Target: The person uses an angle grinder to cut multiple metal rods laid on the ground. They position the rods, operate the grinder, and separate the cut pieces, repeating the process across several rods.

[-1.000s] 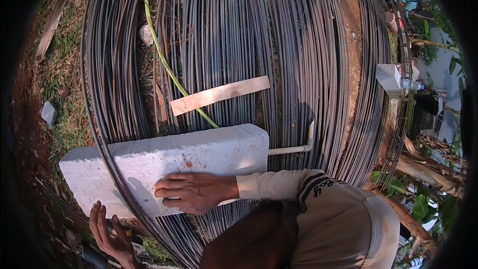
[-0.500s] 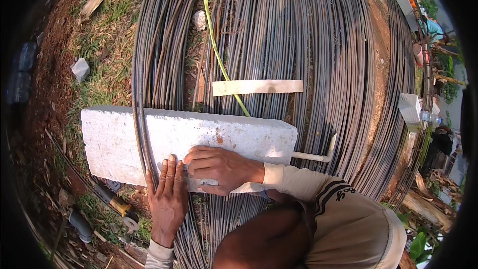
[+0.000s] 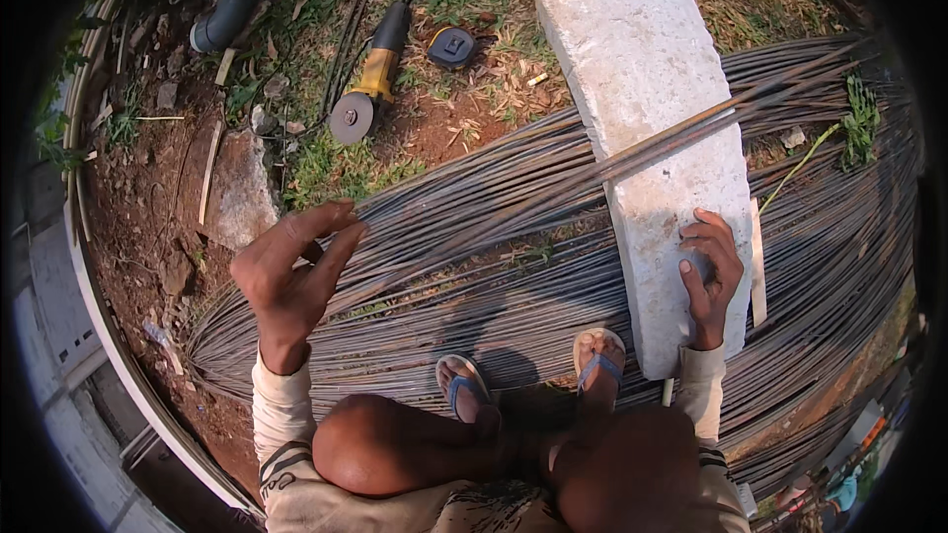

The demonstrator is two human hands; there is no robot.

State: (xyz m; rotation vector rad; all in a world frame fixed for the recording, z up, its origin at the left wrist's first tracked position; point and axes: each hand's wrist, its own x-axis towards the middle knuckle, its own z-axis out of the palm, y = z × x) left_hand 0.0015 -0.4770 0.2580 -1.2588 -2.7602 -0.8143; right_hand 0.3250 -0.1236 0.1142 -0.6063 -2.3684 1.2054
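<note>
the left hand (image 3: 291, 276) has lifted off the block (image 3: 657, 138), open above the wire (image 3: 474, 227); the right hand (image 3: 711, 271) still presses the block's near end, gripping nothing.

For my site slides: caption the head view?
Right hand rests on concrete block over coiled steel rods; left hand raised.
</note>
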